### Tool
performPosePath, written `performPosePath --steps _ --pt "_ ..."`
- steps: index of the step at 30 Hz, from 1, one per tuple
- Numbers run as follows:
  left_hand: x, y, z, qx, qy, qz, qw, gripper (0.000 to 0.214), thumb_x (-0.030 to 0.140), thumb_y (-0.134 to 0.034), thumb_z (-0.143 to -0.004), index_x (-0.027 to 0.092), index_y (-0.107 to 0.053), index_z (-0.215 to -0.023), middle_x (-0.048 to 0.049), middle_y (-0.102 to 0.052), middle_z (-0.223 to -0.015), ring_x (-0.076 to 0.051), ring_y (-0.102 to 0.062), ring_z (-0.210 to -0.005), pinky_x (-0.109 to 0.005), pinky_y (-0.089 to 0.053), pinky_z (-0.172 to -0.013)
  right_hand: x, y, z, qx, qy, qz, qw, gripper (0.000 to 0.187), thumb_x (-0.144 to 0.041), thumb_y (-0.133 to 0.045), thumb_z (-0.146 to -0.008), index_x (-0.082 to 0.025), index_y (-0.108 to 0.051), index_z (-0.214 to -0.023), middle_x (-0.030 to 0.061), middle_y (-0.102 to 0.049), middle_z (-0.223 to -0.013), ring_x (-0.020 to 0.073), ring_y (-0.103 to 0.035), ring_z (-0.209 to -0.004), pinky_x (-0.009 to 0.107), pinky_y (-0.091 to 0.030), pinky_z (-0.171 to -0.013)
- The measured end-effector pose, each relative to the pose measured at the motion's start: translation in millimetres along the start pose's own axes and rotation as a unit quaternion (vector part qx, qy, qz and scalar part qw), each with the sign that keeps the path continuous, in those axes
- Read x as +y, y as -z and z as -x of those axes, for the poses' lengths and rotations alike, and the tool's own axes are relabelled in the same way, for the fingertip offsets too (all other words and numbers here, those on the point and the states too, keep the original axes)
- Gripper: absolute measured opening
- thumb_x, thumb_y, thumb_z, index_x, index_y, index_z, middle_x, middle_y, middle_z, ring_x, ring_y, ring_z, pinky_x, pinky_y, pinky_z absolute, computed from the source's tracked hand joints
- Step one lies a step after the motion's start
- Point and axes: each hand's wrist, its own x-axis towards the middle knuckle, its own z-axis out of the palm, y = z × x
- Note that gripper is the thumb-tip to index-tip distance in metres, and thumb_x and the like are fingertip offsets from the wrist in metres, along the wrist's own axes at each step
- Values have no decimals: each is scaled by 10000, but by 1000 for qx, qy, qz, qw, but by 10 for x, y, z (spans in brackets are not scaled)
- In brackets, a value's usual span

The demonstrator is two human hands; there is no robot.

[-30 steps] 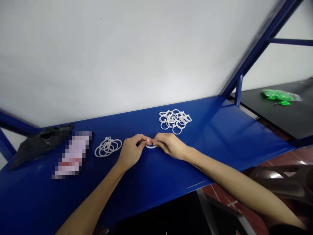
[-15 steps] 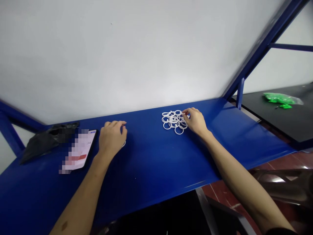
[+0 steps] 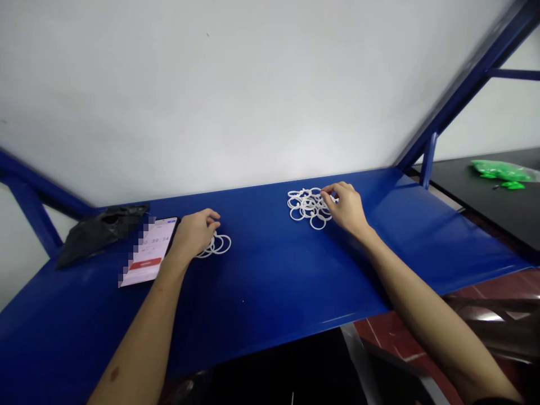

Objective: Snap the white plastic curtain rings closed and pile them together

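On a blue metal shelf (image 3: 270, 281) lie two heaps of white plastic rings. My left hand (image 3: 194, 232) rests curled over the small left heap (image 3: 219, 244), its fingertips on the rings; whether it holds one is hidden. My right hand (image 3: 346, 208) is at the right edge of the larger heap (image 3: 307, 205), with thumb and fingers pinched on a white ring there.
A phone (image 3: 149, 250) with a lit screen lies left of my left hand, a black bag (image 3: 99, 230) behind it. A blue frame post (image 3: 428, 152) rises at the right. Beyond it a black table (image 3: 498, 208) carries green parts (image 3: 500, 169). White wall behind.
A second ago both hands met at mid-shelf on one ring. They then parted: the left went to the small heap, the right to the large heap. The view has shifted slightly.
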Motion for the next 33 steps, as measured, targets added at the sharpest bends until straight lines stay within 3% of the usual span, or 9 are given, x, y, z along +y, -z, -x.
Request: performPosePath --steps 6,10,13,16,19,22,28,33 --pt "-9 93 17 12 -13 71 997 226 350 -581 -826 265 -712 -989 -18 -749 -841 -197 -654 -693 -314 -479 -676 -116 -56 76 -12 35 -21 999 170 -280 -545 -953 -209 -673 -867 81 -685 -897 247 -583 -850 415 -476 -826" --pt "26 160 77 -64 -60 -2 996 262 412 -676 -753 287 -739 -974 -36 -736 -910 -256 -637 -839 -344 -460 -717 -209 -102 144 -48 57 -35 997 152 -257 -542 -962 -209 -668 -891 83 -681 -913 252 -577 -865 421 -482 -830" --pt "108 168 111 -105 -88 -53 989 187 353 -711 -725 319 -759 -903 -32 -734 -939 -298 -612 -936 -377 -431 -773 -308 -135 211 -77 80 -51 992 136 -254 -543 -971 -216 -665 -925 76 -682 -937 254 -579 -892 444 -474 -872" --pt "183 127 117 -98 -104 -75 987 112 266 -644 -789 307 -748 -782 -26 -740 -933 -302 -595 -963 -410 -394 -827 -424 -162 283 -111 95 -71 987 144 -246 -530 -982 -216 -664 -935 76 -680 -957 250 -585 -925 432 -481 -870" --pt "206 69 123 -79 -124 -84 986 166 240 -593 -840 295 -747 -810 -37 -739 -982 -300 -571 -999 -426 -366 -862 -531 -177 343 -141 112 -88 980 153 -224 -517 -989 -212 -666 -955 73 -678 -971 236 -586 -937 409 -483 -873" --pt "191 33 147 -67 -140 -111 982 172 277 -588 -868 287 -753 -916 -61 -719 -1068 -309 -537 -1040 -423 -349 -855 -609 -178 377 -166 129 -96 973 144 -214 -527 -986 -200 -670 -969 68 -678 -977 224 -576 -928 390 -480 -873" --pt "150 25 162 -101 -139 -162 972 214 296 -537 -915 268 -748 -895 -64 -707 -1048 -293 -528 -1014 -403 -323 -814 -670 -178 404 -181 133 -95 970 143 -216 -541 -983 -183 -679 -964 70 -667 -957 216 -562 -900 382 -476 -865" --pt "198 72 167 -65 -127 -185 972 236 411 -572 -911 236 -725 -948 -94 -707 -1061 -332 -516 -1039 -411 -332 -803 -692 -187 423 -199 141 -107 964 140 -219 -550 -982 -178 -684 -975 67 -665 -947 217 -551 -908 362 -482 -844"
